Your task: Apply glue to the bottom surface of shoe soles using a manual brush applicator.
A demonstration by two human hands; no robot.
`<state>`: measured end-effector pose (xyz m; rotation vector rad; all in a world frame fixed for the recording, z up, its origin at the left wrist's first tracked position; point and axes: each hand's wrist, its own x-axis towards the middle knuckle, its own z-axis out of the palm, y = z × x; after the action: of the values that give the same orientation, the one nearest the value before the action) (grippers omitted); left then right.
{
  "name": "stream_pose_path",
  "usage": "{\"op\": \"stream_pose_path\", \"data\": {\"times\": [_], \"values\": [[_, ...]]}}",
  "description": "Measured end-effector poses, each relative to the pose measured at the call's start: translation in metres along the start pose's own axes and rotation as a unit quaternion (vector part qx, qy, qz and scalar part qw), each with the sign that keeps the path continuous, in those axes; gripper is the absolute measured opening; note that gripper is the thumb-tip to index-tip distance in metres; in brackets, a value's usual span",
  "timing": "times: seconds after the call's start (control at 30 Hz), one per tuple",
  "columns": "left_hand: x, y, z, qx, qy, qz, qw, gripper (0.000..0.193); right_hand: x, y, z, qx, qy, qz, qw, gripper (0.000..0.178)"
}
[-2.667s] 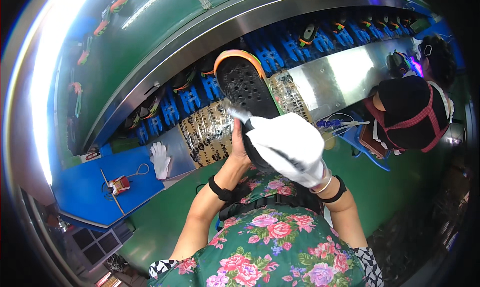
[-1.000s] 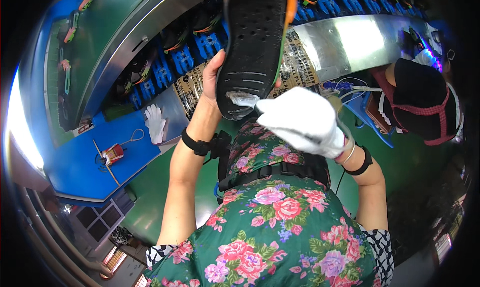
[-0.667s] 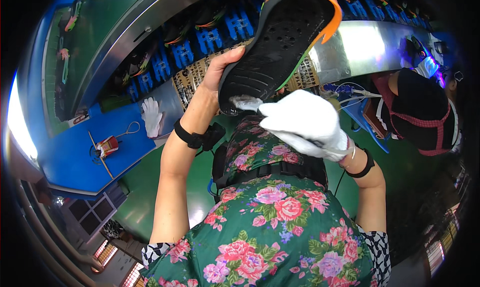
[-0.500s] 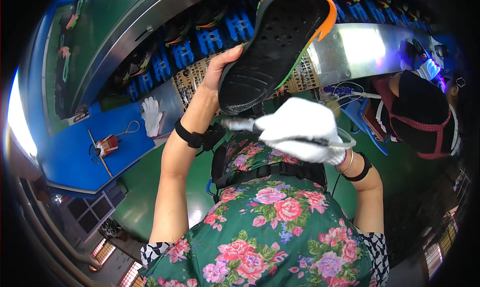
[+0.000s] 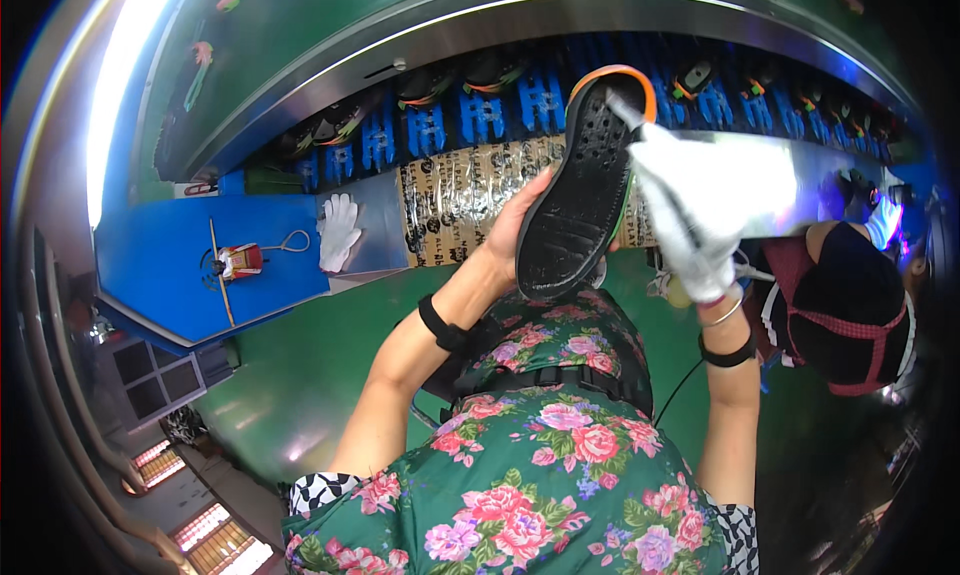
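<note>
A black shoe sole (image 5: 572, 205) with an orange and green rim and a patch of small holes stands tilted up in front of me. My bare left hand (image 5: 508, 225) grips its left edge near the lower end; some of its fingers are hidden behind the sole. My right hand (image 5: 688, 200), in a white glove, is closed around a brush (image 5: 627, 111). The brush tip is over the upper end of the sole, by the orange rim, blurred by motion; whether it touches cannot be made out. Black bands circle both my forearms.
A conveyor with blue racks (image 5: 425, 125) holding shoe parts runs along the back. Before it lies a ledge wrapped in brown printed tape (image 5: 450, 200). A blue table (image 5: 160, 265) at left bears a white glove (image 5: 340, 233) and a small red-wrapped object (image 5: 240, 263). A co-worker (image 5: 850, 305) is at right.
The sole has moved down and away from me, looking smaller. My right hand has swung up and forward, taking the brush from below the sole's lower end to its upper end.
</note>
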<state>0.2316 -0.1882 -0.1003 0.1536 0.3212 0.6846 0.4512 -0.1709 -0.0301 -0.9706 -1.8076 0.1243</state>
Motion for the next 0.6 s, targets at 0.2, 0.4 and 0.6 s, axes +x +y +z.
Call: {"op": "stream_pose_path", "data": {"times": [0.2,0.4,0.6], "values": [[-0.053,0.023,0.001,0.065,-0.033,0.165,0.983,0.088,-0.013,-0.048,0.0,0.367,-0.142,0.183,0.901,0.02],[-0.137,0.174,0.002,0.249,-0.077,0.362,0.895,0.129,-0.021,-0.05,0.014,0.443,-0.017,0.424,0.79,0.022],[-0.18,0.345,-0.003,-0.282,-0.028,0.511,0.811,0.117,-0.059,-0.049,0.065,0.395,-0.112,0.447,0.795,0.022]]}}
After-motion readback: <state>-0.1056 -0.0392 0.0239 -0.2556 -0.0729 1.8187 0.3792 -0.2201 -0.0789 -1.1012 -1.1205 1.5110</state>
